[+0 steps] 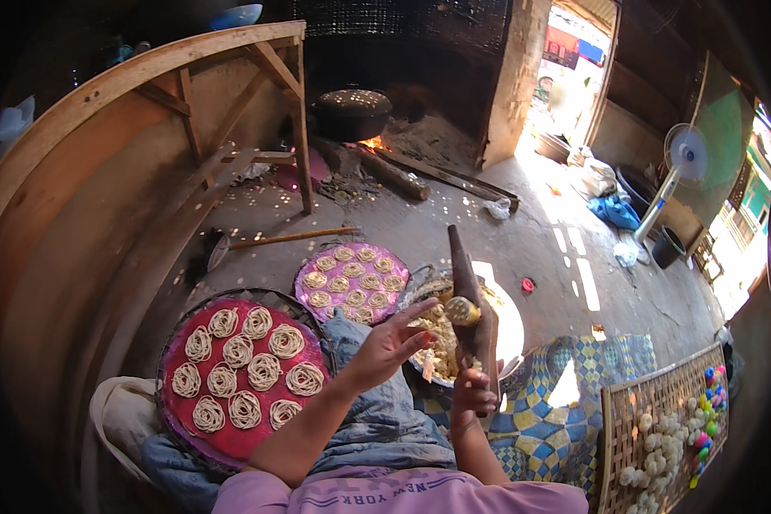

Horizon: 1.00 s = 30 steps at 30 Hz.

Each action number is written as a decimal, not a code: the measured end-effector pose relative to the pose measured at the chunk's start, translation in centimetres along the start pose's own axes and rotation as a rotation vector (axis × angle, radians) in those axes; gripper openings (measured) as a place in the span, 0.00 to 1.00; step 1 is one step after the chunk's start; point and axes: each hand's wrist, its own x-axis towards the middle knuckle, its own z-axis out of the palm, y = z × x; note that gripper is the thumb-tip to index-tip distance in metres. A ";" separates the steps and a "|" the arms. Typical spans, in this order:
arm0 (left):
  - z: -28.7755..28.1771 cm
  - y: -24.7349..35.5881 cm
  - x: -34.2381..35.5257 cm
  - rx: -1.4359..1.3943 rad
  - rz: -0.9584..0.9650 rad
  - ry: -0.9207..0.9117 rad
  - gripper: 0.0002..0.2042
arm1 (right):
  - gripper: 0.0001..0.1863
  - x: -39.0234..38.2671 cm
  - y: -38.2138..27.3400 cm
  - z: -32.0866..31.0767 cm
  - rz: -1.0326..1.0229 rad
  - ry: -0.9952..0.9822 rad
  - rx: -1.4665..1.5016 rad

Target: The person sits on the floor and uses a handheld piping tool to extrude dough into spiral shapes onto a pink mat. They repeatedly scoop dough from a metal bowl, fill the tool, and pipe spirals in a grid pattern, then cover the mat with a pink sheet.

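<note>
My right hand (474, 392) is wrapped round the lower end of a dark wooden hand press (480, 336), held upright. A short pale cylinder (463, 311) sticks out from the middle of the press. Just left of it, my left hand (391, 344) is open, its fingers stretched toward the cylinder and apparently holding nothing. Under both hands stands a wide basin (511, 324) with crumbly yellowish dough (439, 332) in it. To my left, a round red tray (270, 371) carries several coiled noodle nests (264, 371). Beyond it, a smaller pink tray (337, 282) bears more nests.
Patterned cloth (540, 403) lies right of the basin, beside a woven rack (621, 420) with pale and coloured balls. A broom (291, 237) lies ahead. Farther off, a black pot (351, 114) sits over a wood fire; a wooden table (300, 128) stands left, a fan (684, 152) right.
</note>
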 end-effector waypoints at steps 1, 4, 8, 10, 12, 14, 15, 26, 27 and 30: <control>0.1 -0.2 0.3 -0.041 -0.005 -0.001 0.29 | 0.47 0.4 0.4 -0.6 0.023 -0.005 -0.055; -0.1 -0.6 0.4 -0.164 0.004 -0.012 0.27 | 0.50 0.9 1.4 -1.2 0.070 0.048 -0.007; -0.8 -0.8 -0.2 -0.299 -0.001 -0.004 0.25 | 0.54 1.2 1.7 -1.4 0.087 0.071 0.027; -1.0 -0.8 -0.4 -0.353 0.003 0.016 0.24 | 0.52 1.3 1.7 -1.5 0.078 0.095 0.011; -1.3 -0.7 -0.5 -0.397 -0.006 0.022 0.23 | 0.50 1.3 1.8 -1.6 0.084 0.108 -0.017; -1.7 -0.6 -0.6 -0.412 -0.021 0.018 0.22 | 0.50 1.5 1.9 -1.7 0.093 0.117 -0.003; -1.9 -0.5 -0.7 -0.403 -0.032 0.010 0.22 | 0.51 1.5 2.0 -1.7 0.088 0.123 0.004; -3.8 -0.8 -1.1 -0.434 -0.084 0.026 0.17 | 0.53 1.2 1.5 -0.7 0.173 0.171 -0.156; -3.8 -0.8 -1.0 -0.422 -0.097 0.038 0.16 | 0.53 1.2 1.4 -0.6 0.170 0.166 -0.166; -3.2 -0.6 -0.9 -0.463 -0.152 0.035 0.17 | 0.54 1.0 1.2 -0.5 0.158 0.162 -0.176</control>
